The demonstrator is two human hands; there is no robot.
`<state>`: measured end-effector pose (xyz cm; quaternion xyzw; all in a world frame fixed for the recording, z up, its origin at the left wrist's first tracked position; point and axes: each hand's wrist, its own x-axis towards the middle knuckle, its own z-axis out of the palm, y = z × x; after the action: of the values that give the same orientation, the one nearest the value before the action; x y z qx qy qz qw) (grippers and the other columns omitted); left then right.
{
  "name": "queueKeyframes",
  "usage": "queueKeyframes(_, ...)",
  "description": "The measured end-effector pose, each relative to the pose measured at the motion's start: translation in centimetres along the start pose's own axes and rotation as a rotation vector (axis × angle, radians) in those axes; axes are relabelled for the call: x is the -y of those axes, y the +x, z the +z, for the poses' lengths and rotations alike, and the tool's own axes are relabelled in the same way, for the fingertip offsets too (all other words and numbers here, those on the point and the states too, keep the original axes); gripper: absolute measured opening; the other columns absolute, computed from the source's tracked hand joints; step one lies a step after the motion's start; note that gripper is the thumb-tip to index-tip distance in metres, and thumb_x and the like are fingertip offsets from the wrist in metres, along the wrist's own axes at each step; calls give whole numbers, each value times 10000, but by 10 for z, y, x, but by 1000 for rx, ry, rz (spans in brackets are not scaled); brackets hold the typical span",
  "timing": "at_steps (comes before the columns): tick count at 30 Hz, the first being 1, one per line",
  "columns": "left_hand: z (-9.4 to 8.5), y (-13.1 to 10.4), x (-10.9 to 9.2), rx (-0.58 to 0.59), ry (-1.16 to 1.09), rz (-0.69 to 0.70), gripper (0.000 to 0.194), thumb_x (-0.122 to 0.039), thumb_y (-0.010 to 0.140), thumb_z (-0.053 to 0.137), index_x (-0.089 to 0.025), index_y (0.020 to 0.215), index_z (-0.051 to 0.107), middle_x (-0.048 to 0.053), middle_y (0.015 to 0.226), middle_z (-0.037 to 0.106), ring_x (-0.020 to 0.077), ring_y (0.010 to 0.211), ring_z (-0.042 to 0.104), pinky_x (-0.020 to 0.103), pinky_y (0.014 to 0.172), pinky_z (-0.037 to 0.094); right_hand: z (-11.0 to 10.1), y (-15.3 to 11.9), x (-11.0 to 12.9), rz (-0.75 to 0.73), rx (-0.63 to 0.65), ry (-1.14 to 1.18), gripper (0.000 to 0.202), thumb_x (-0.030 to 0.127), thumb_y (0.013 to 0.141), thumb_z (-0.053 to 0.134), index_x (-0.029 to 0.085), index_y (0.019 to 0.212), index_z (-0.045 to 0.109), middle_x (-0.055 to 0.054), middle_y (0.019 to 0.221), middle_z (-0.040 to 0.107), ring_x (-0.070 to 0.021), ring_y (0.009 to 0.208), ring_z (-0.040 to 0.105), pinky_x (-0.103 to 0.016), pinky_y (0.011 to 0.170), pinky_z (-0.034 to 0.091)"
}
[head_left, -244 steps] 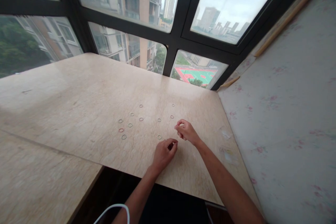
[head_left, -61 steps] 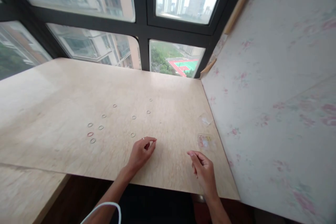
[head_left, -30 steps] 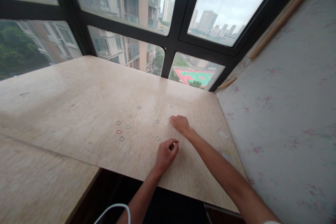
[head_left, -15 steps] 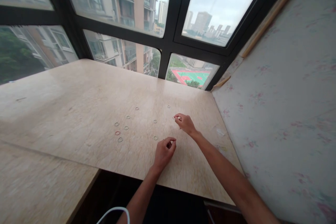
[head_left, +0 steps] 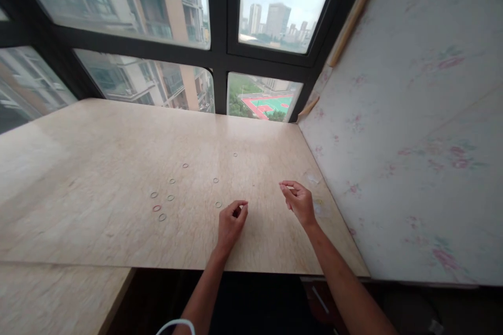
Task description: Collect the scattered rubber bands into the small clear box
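Several thin rings lie spread over the pale marble surface (head_left: 118,230), among them a red ring (head_left: 156,208), a green ring (head_left: 218,204) and a small ring (head_left: 235,155) farther back. My left hand (head_left: 232,220) rests near the surface just right of the green ring, thumb and index finger pinched together; what is between them, if anything, is too small to make out. To the right, my right hand (head_left: 298,200) is raised with its thumb and index fingertips close together; anything between them is too small to see.
Small clear plastic bags (head_left: 320,208) lie at the right, beside the wallpapered wall (head_left: 404,141). A dark window frame (head_left: 220,57) borders the back of the surface. A white cable (head_left: 176,322) shows at the bottom edge.
My right hand has moved right, away from the rings and towards the plastic bags. The white ring seen at its fingertips earlier no longer shows. The camera view has turned right.
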<state>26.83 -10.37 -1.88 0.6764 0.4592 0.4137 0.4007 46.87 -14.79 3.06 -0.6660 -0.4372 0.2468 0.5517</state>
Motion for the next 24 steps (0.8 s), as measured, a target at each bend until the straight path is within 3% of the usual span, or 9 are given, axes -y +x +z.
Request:
queueKeyframes(6,-1,-3,-4,20,9,-15,265,-378,815,547,-165,842,702,-31,540,489,100,492,441,201,473,355,-60,-39,-19,76,-144,-77,448,501,834,547,108,1025,641,86,413,419,-83,351,374,-192,360,287)
queueKeyframes(11,-2,-5,-7,35,11,-32,277,-409,804,563,-173,851,701,-25,552,506,107,494,454,203,467,364,-91,-55,-29,118,-188,-181,455,500,868,497,114,1065,637,79,412,419,-100,367,404,-206,393,327)
queueKeyframes(20,-1,-3,-7,35,53,-45,272,-409,798,578,-174,860,702,-28,559,514,110,502,469,205,475,373,-104,-48,-40,122,-156,-428,433,430,895,451,131,1120,669,53,416,485,-136,383,472,-255,463,397)
queueKeyframes(24,-1,-3,-6,38,55,-53,271,-403,798,582,-170,869,701,-20,578,546,113,517,493,209,493,388,-104,-54,-39,122,-170,-415,451,422,905,438,124,1167,652,52,419,488,-138,381,475,-256,458,407)
